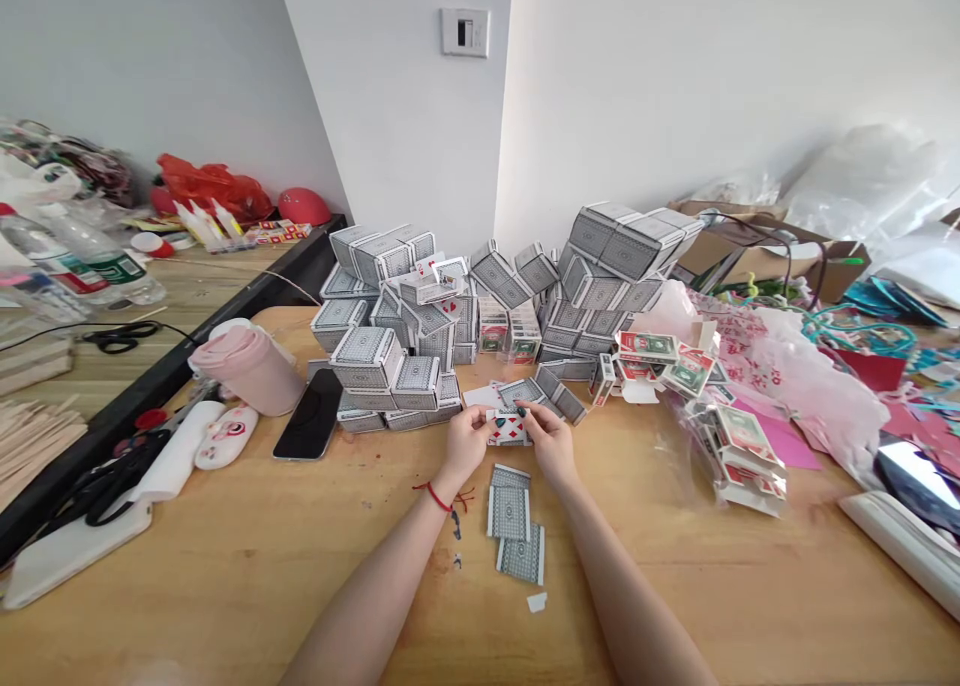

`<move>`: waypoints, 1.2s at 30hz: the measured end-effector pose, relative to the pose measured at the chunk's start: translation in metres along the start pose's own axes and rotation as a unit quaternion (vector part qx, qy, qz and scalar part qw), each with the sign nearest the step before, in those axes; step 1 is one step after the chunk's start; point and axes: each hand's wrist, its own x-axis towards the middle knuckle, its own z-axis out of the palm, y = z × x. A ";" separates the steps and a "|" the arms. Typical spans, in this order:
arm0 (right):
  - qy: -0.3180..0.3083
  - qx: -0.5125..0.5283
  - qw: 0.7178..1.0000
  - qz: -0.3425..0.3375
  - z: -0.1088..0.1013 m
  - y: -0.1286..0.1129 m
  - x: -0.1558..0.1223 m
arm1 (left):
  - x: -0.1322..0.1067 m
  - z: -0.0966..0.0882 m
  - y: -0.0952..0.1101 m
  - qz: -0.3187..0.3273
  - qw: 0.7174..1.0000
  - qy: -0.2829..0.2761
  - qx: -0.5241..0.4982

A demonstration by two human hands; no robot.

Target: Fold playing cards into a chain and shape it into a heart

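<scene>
Between my two hands is a playing card (508,430) with red diamonds, face toward me. My left hand (466,441) pinches its left end and my right hand (550,444) its right end, fingers closed. Just beyond them lie grey-backed cards (559,394), some of them bent, and a white card face (482,396). Nearer to me, several loose cards (509,513) rest back up on the table, with a small white scrap (537,602) below. Boxes folded from cards are piled at the left (367,356) and at the right (611,256).
Upright card packs (493,326) stand between the piles. Opened card boxes (649,351) and plastic bags (795,366) crowd the right. On the left are a black phone (307,414), a pink cup (247,366), a white roll (180,451) and black scissors (112,501).
</scene>
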 end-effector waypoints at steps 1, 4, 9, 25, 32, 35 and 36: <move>-0.001 -0.007 1.000 0.009 -0.001 0.001 0.000 | -0.001 0.000 0.000 0.010 1.000 0.011 0.016; -0.030 -0.008 0.999 0.030 -0.001 0.003 0.000 | -0.005 0.001 0.002 0.060 0.993 0.065 0.074; -0.109 0.004 0.994 0.032 0.002 0.000 -0.003 | -0.007 0.001 0.004 0.140 0.979 0.061 0.134; -0.017 0.058 0.998 0.017 0.001 0.003 -0.002 | -0.016 0.006 0.014 0.085 0.994 0.019 0.061; -0.045 0.079 0.995 0.029 0.013 -0.003 -0.013 | -0.018 0.010 0.008 0.112 0.987 0.029 0.114; -0.091 0.112 0.986 0.080 0.021 -0.005 -0.019 | -0.018 0.007 0.008 0.112 0.985 0.059 0.118; -0.106 0.124 0.982 0.094 0.023 -0.005 -0.021 | -0.018 0.006 0.008 0.108 0.985 0.065 0.118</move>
